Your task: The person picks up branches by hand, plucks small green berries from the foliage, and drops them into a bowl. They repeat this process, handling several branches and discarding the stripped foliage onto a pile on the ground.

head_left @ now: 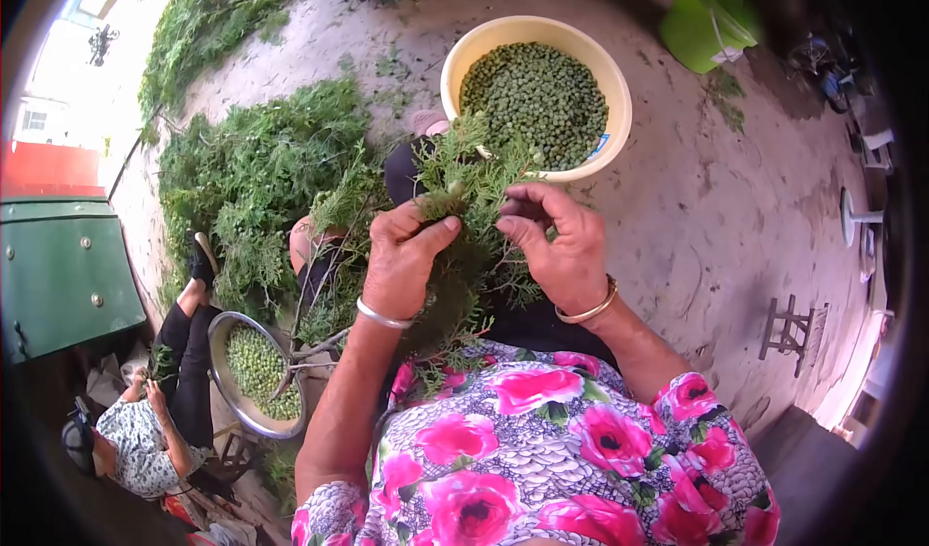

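My left hand is closed on a leafy evergreen branch, thumb and fingers pinching a sprig of it. The branch lies across my lap, its bare woody stems running to the lower left. Just right of the sprig, my right hand has its fingers curled toward the thumb by the foliage. What sits between those fingertips, if anything, is too small to make out. Beyond my hands stands a cream plastic basin holding many small green cones.
Cut evergreen branches lie heaped at the left. Another person sits lower left, handling a sprig beside a metal basin of green cones. A green bucket stands back right, a small wooden stool at the right.
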### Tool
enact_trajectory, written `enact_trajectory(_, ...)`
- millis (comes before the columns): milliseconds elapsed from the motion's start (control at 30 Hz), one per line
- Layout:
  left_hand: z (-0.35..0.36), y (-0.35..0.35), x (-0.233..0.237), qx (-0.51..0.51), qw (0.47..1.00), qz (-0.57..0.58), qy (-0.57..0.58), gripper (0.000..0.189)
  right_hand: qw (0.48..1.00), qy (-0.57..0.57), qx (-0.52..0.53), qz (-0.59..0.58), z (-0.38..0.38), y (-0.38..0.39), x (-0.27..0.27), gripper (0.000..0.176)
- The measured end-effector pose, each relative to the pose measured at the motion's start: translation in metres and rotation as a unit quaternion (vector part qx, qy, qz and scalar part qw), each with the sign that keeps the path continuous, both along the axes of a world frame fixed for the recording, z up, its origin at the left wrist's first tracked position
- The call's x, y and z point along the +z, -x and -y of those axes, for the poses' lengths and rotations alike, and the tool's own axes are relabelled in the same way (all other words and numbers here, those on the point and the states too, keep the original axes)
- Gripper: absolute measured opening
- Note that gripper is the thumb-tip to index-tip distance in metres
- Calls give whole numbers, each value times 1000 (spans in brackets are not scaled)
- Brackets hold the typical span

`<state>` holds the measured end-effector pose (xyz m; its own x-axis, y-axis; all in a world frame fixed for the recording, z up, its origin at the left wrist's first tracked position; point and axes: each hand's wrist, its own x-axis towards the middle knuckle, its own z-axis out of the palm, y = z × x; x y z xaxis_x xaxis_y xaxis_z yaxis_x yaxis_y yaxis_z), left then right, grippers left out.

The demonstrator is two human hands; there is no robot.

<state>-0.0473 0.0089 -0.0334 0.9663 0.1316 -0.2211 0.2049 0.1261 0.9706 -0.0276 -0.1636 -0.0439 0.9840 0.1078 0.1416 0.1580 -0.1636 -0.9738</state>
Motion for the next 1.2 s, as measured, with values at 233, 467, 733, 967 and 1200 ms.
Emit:
enact_trajectory(233,3,11,-7,-133,972,62,-181,10,966,162,105,171,1,-13,3,21)
enact_trajectory(467,3,19,0,-168,973,16,-160,6,974,-166,-5,-152,32,-31,8,5)
enact_trajectory(733,-1,24,-5,-154,979,1,-135,9,967,205,-144,43,83,-105,-22,38)
enact_trajectory(967,5,26,-8,-125,985,-16,-121,18,943,31,76,-323,58,-77,-33,19)
enact_trajectory(1200,16,23,-11,-115,969,19,-218,33,994,45,-32,-94,56,-81,-41,11)
